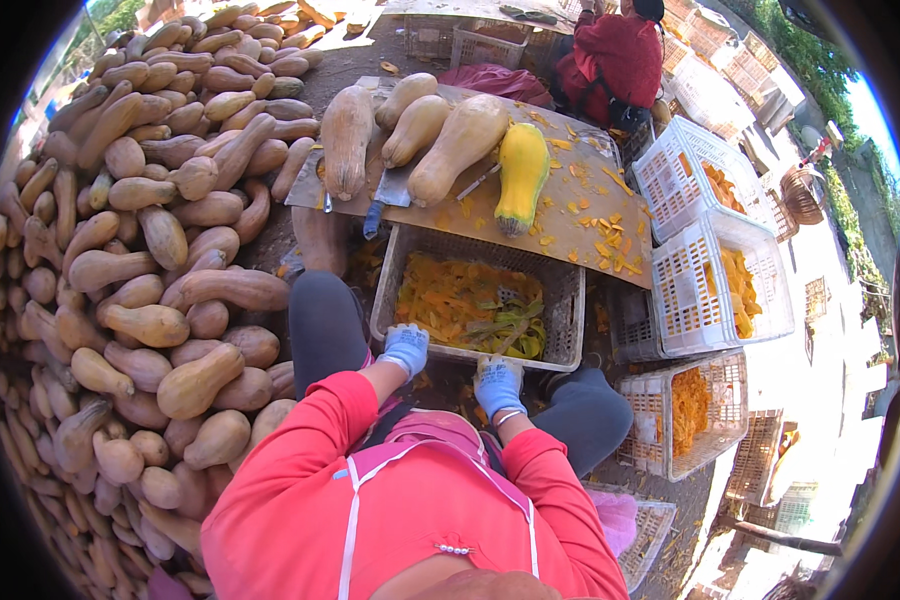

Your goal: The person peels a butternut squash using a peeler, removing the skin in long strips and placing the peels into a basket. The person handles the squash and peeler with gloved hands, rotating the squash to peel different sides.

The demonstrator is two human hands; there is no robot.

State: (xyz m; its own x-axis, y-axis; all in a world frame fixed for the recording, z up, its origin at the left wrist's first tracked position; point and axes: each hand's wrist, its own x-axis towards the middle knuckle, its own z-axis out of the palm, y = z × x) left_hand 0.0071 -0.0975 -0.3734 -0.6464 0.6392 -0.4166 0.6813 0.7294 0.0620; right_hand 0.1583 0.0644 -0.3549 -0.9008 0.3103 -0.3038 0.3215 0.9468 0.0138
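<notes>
My left hand [406,349], in a light-blue work glove, grips the near rim of a plastic crate [574,315] at its left corner. Farther right on that same rim is my right hand [499,382], gloved alike, with its fingers hooked over the edge. Orange squash peelings [450,296] and some green strips [529,337] lie inside the crate. Its far side is tucked below a board tabletop [577,210]. On the board rest several tan squashes [461,146], a peeled yellow squash [523,180], and a cleaver [390,191] whose blue-wrapped handle juts over the near edge.
A large heap of squashes [172,307] fills the left. White crates [727,289] of cut squash stand at right, with another crate [682,424] of orange shreds nearer me. Beyond the board sits a person in red [619,60]. Peel scraps [607,240] litter the board.
</notes>
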